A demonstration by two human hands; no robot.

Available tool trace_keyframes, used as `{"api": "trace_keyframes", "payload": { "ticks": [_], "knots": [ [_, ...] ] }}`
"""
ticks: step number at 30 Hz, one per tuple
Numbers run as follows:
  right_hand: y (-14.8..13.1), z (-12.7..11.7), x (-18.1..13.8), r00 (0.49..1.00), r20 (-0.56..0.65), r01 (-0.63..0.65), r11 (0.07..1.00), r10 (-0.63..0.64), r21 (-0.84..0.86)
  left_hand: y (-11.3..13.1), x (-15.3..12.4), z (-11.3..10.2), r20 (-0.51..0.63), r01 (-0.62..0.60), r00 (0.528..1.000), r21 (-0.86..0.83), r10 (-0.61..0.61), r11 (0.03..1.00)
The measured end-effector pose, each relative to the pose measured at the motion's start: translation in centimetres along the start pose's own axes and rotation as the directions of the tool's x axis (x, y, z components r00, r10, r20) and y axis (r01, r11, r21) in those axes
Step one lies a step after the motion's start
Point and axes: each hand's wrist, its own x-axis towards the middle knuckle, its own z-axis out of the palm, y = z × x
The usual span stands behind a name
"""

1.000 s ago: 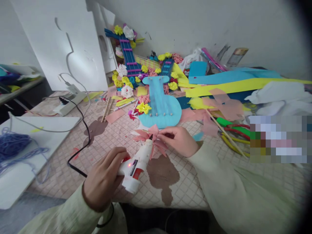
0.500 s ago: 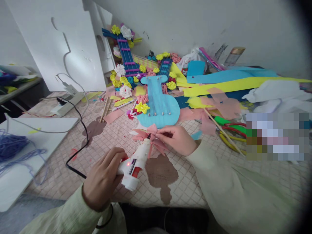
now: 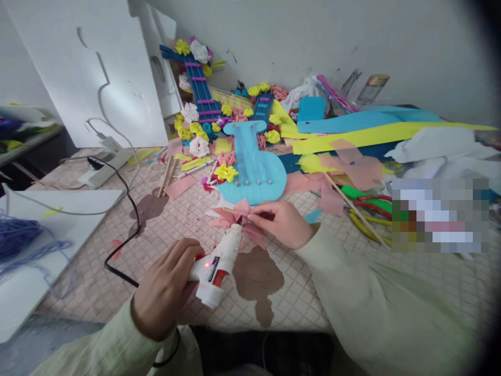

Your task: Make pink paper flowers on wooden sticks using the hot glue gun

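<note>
My left hand [image 3: 168, 284] is wrapped round the handle of a white glue gun [image 3: 219, 263], whose small red light is lit. The dark nozzle points up and away, reaching a pink crepe-paper flower [image 3: 250, 232]; whether it touches the paper I cannot tell. Between thumb and forefinger, my right hand [image 3: 282, 222] pinches the flower at its upper right. Just beyond the flower lies a light blue guitar-shaped piece [image 3: 260, 175], with strings running along it and small pegs at both ends. A yellow paper flower [image 3: 226, 172] sits at its left edge.
Dark blue guitar shapes [image 3: 201, 89] with paper flowers stand at the back. Yellow strips [image 3: 352, 138] and scissors [image 3: 376, 203] lie right. A black cord [image 3: 131, 201] runs across the left side near a power strip [image 3: 104, 167]. Purple yarn [image 3: 18, 237] rests on a white board [image 3: 90, 203].
The whole view has shifted slightly, so things sit a little further left. Both hands keep their grips, and the nozzle stays at the pink flower.
</note>
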Motion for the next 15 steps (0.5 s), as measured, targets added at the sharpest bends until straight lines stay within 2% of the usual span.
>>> {"api": "trace_keyframes", "payload": {
  "ticks": [15],
  "knots": [
    [-0.02,-0.06,0.02,1.0,0.006,-0.001,0.999,0.001,-0.033,0.22,0.0,0.23,0.026,-0.007,1.0,-0.039,0.008,0.999]
  ]
}}
